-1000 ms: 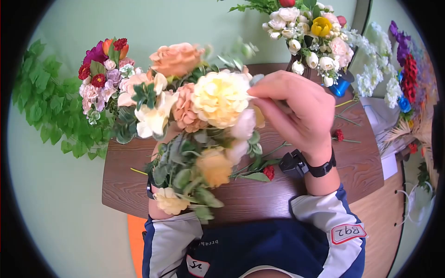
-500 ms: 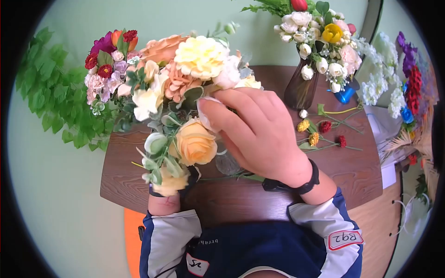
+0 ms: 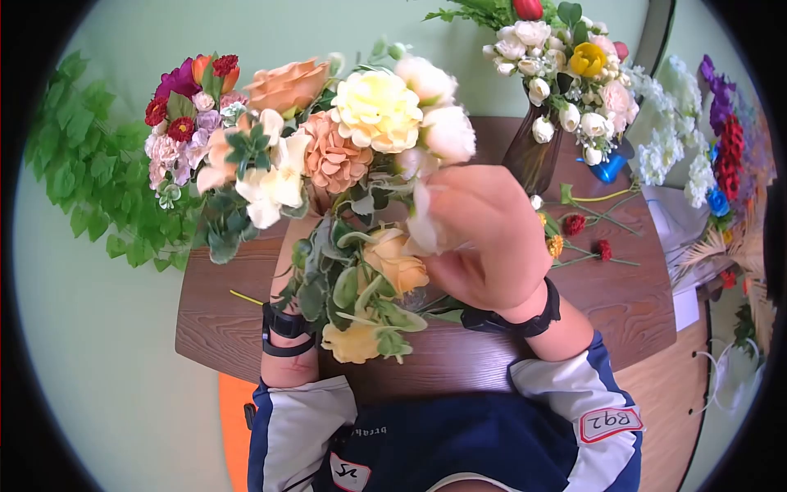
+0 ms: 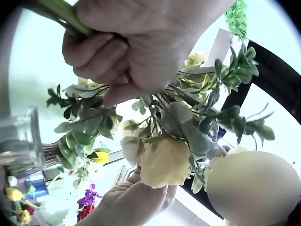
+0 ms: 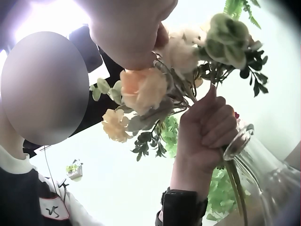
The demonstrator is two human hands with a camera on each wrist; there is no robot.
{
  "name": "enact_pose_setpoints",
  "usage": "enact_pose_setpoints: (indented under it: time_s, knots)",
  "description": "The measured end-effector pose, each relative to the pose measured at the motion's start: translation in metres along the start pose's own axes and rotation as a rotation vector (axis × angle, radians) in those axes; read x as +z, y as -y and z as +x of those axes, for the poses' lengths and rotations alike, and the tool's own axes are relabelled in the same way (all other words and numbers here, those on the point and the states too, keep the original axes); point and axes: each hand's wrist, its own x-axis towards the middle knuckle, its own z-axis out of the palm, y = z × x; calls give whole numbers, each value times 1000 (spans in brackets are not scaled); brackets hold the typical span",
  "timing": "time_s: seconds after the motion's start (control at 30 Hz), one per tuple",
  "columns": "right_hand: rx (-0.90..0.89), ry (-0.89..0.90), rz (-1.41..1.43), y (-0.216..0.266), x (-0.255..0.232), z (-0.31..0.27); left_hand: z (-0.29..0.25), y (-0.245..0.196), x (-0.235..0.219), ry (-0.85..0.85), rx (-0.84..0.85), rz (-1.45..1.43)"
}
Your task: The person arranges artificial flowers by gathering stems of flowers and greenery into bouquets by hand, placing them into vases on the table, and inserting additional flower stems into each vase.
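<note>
A bouquet of peach, cream and white flowers, with a pale yellow bloom (image 3: 375, 111), rises over the table in the head view. Its stems (image 5: 236, 188) are gripped by the left hand (image 5: 209, 129), which flowers mostly cover in the head view; the left wrist view shows the same hand (image 4: 136, 47) curled round them. At the bouquet's near right side, the right hand (image 3: 492, 238) pinches a white flower (image 3: 422, 221), its fingertips partly hidden. An orange rose (image 3: 395, 261) hangs just left of those fingers. Beside the stems stands a clear glass vase (image 5: 263, 174).
A dark vase (image 3: 531, 156) of white flowers stands at the table's back right. Small red flowers (image 3: 603, 249) and loose stems lie on the table (image 3: 623, 287). A second, pink and purple bunch (image 3: 176, 135) is at the left, near green leaves (image 3: 98, 164).
The right hand has moved down and left from beside the pale yellow bloom to the bouquet's lower right. The bouquet has turned, and two white blooms now show at its upper right.
</note>
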Motion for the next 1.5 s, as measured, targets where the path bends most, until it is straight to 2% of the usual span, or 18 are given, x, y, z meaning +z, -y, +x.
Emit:
enact_pose_setpoints:
  time_s: [0.13,0.2,0.23,0.37,0.4,0.53,0.57,0.63,0.8,0.87,0.9,0.93,1.0,1.03,1.17,1.23,1.4,1.5]
  knots:
    - [-105,81,23,0,1,-6,18,4,13,1,-5,-50]
    - [-123,118,34,4,9,-7,-62,-30,10,-2,-11,-72]
    - [-121,108,44,7,12,-8,-63,-22,4,-3,-13,-84]
    - [-180,45,35,14,20,-15,-40,-17,4,-2,-14,-133]
    - [-229,33,23,15,23,-17,7,-3,20,-2,-15,-145]
    - [-312,46,0,15,23,-18,-1,-7,21,-4,-23,-194]
    - [-311,48,2,14,19,-17,-42,-20,4,-6,-25,-206]
    - [-149,43,14,8,11,-15,-35,-19,14,-9,-28,-231]
    - [-8,-134,32,7,10,-16,-18,-16,13,-11,-27,-297]
    - [-235,-43,81,8,2,-15,-42,-25,5,-12,-29,-321]
    - [-336,-215,85,5,11,-23,-48,-26,2,-13,-31,-331]
    - [-336,-216,87,5,8,-21,-21,-18,13,-13,-32,-342]
    - [-236,-109,-73,7,-8,-11,9,-11,9,-15,-34,-364]
    - [-71,44,58,6,-15,2,8,-11,14,-17,-34,-375]
    - [-71,56,1,-25,-18,20,-44,-29,-5,-19,-38,-429]
    - [-159,113,129,-32,-12,19,-23,-22,3,-9,-43,-461]
    - [-107,259,135,-21,3,9,51,-2,9,0,-58,-523]
    - [-69,311,203,-16,2,12,52,-3,6,4,-66,-562]
